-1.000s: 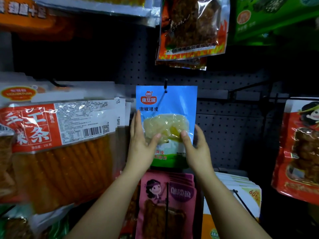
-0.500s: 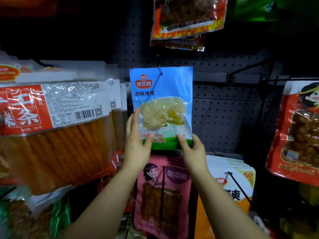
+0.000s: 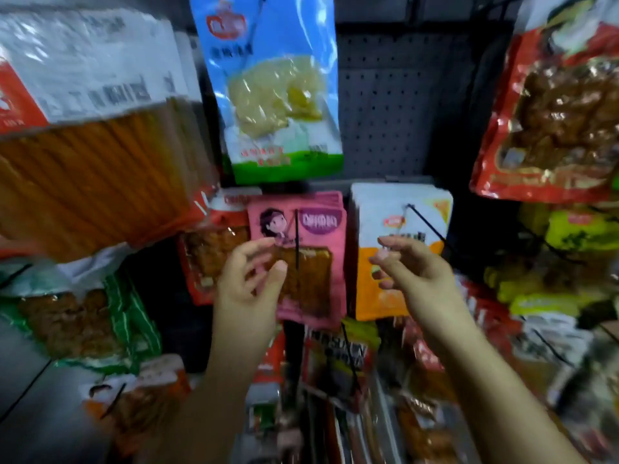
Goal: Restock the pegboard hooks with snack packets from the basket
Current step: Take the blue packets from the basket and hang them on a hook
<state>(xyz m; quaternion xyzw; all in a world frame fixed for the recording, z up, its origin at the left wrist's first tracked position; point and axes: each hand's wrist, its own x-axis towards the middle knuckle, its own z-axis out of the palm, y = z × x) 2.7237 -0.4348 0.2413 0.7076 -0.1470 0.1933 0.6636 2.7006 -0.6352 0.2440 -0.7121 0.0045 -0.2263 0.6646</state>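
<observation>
Blue plastic snack packet (image 3: 271,88) hangs at 12 o'clock; left hand (image 3: 249,279) and right hand (image 3: 413,274) below, fingers loose, empty.

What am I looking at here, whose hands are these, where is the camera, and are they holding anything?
There is no machine here. A person wears a wide-angle camera on the head, so the single picture looks forward and down at their own hands in front of a shop pegboard. Snack packets hang on its hooks: a blue packet at top centre, a pink packet below it, and a white and orange packet beside that. The left hand and the right hand are both open and empty, raised in front of the lower packets. The picture is blurred, so small print cannot be read. No basket is in view.
</observation>
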